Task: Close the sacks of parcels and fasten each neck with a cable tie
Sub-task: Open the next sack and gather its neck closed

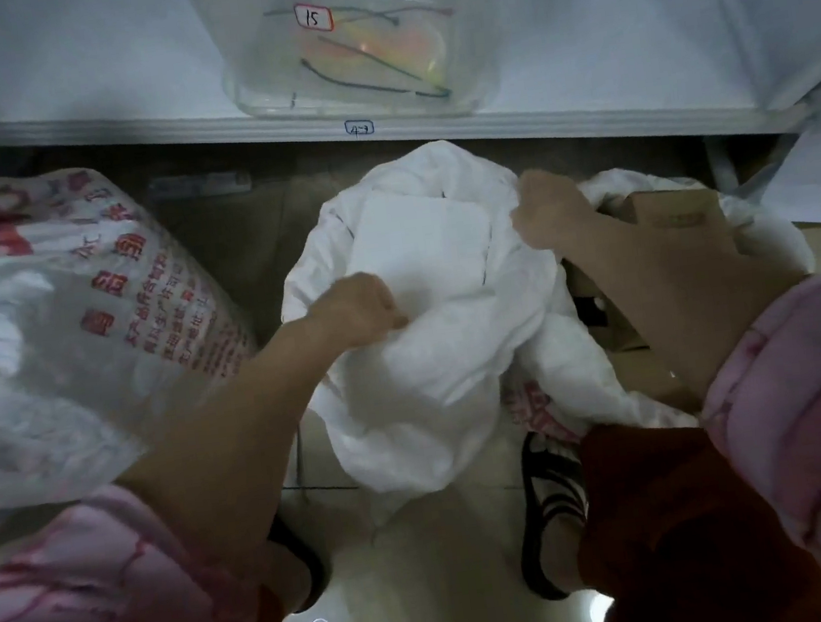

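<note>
A white sack stands open on the floor between my feet, with a flat white parcel showing in its mouth. My left hand grips the near left rim of the sack. My right hand grips the far right rim. A second white sack sits to the right behind my right arm, holding a brown cardboard box. On the shelf above, a clear plastic tub labelled 15 holds several cable ties.
A large white sack with red print lies to the left. The white shelf edge runs across above the sacks. My feet in black sandals stand on the glossy floor.
</note>
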Tool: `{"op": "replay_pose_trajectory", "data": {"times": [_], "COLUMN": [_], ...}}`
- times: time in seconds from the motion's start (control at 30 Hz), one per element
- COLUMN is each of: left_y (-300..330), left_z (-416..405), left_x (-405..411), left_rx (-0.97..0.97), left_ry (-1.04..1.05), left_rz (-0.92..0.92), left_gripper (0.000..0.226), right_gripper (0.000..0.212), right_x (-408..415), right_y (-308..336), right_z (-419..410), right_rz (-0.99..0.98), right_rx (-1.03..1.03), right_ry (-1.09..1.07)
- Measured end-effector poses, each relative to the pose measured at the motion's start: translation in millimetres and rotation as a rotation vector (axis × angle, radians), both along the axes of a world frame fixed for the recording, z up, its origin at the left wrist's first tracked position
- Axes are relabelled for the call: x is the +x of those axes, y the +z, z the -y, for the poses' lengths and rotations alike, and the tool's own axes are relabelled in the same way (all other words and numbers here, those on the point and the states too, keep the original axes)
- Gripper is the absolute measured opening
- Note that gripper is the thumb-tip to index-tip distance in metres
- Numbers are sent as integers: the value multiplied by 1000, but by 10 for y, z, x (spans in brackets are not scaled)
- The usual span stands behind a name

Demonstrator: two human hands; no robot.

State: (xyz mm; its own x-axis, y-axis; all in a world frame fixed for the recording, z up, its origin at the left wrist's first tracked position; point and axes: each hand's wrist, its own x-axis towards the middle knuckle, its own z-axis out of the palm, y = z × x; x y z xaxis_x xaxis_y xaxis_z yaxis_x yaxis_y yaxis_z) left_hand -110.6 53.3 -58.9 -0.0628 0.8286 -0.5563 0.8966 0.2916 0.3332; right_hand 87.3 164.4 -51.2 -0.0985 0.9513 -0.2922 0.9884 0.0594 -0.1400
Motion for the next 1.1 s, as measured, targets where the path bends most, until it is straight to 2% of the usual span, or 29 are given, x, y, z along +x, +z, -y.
{"op": "replay_pose_trajectory", "data": {"times": [0.07,0.17,0.3,0.4,0.47,0.53,0.6,0.67,0.7,0.8,0.87,0.93,1.07,1.1], "left_y": [8,63,132,175,212,276,301,269,231,176,164,179,122,103], "left_z": [77,136,272,464,600,753,955,1195,1328,1671,1734,1722,1669,1674], "left_x": [54,56,-20,-9,26,85,150,256,329,548,611,609,544,530], "left_rx": [-132,-127,-51,-1,56,151,229,156,68,-152,-135,-84,-61,-47], "left_ry": [-87,-80,-31,-4,60,151,210,164,119,68,124,211,580,654], "left_rz": [48,89,119,123,133,119,116,158,204,300,326,332,483,453], "left_gripper": [30,33,26,21,26,37,38,26,17,54,60,53,33,27], "right_gripper": [34,37,21,7,22,11,15,6,13,29,33,32,24,24], "right_x": [-73,-202,-383,-442,-449,-446,-410,-307,-235,-77,-73,-105,-195,-224], "right_y": [22,156,213,244,323,398,405,323,263,150,176,236,245,225], "right_z": [104,295,728,1005,1168,1359,1585,1808,1912,2131,2173,2192,2213,2219], "right_rz": [69,116,7,-51,-106,-131,-59,95,167,281,283,263,253,257], "right_rx": [80,166,-93,-166,-190,-211,-212,-168,-164,-219,-200,-150,33,41], "right_ry": [68,277,397,399,388,395,451,518,529,535,537,556,773,816]}}
